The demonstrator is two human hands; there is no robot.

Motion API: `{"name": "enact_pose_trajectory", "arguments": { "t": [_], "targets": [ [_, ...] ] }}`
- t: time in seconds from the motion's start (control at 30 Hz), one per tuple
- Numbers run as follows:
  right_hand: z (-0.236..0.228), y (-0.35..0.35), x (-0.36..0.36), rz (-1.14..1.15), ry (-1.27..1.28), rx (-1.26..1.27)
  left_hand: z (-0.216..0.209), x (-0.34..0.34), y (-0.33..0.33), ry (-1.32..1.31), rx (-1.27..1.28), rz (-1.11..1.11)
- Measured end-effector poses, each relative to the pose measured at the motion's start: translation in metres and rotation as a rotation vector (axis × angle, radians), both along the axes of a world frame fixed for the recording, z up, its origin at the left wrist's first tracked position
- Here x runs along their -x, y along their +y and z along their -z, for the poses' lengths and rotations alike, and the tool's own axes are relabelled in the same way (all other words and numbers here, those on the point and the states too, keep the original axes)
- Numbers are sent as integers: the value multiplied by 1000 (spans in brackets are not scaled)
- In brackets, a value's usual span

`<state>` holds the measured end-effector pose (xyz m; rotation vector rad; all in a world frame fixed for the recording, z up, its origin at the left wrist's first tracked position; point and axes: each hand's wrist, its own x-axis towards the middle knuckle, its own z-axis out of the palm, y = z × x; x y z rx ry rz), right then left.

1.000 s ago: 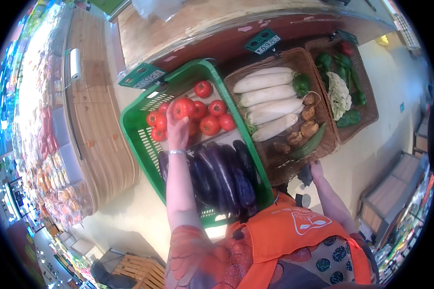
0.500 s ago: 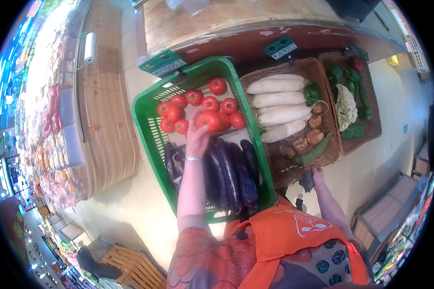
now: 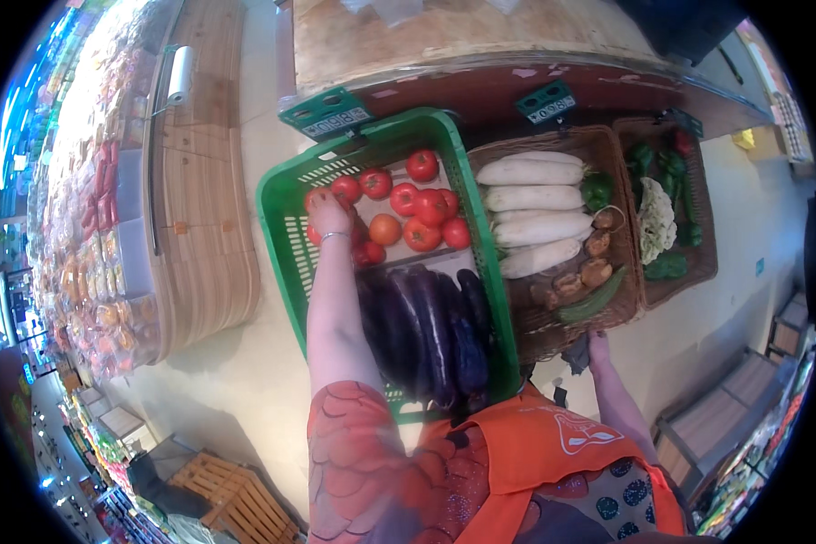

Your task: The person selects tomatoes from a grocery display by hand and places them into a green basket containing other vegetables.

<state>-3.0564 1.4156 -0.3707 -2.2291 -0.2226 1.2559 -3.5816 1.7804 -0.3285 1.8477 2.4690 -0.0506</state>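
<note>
A green plastic crate (image 3: 275, 245) holds red tomatoes (image 3: 421, 166) at its far end and long dark purple eggplants (image 3: 431, 335) at its near end. My left hand (image 3: 329, 218) reaches across it to the left side of the tomatoes. Its fingers curl over a tomato (image 3: 315, 197) by the crate's left wall and partly hide it. Lower on the right, my right hand (image 3: 598, 350) is closed around a dark grey cloth (image 3: 576, 354), beside the near edge of a brown wicker basket (image 3: 553, 328).
Inside the wicker basket lie white radishes (image 3: 530, 198), brown roots (image 3: 596, 271) and a bitter melon (image 3: 594, 297). Another basket (image 3: 705, 245) holds a cauliflower (image 3: 656, 222) and green peppers (image 3: 690, 235). Green sign holders (image 3: 326, 113) stand along the far edge. A wooden counter (image 3: 204, 218) is at left.
My left hand has let go of the large tomato in the middle and moved left to another by the wall. My right hand still holds the cloth. The view has shifted slightly.
</note>
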Motion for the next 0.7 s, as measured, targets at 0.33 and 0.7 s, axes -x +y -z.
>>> {"name": "enact_pose_trajectory", "arguments": {
  "t": [0.33,0.7],
  "targets": [
    [0,0,1,-16,-3,39,8,32,-22,-1871,-219,-563],
    [-5,7,0,-43,-68,59,35,22,1,-1286,-308,-359]
  ]
}}
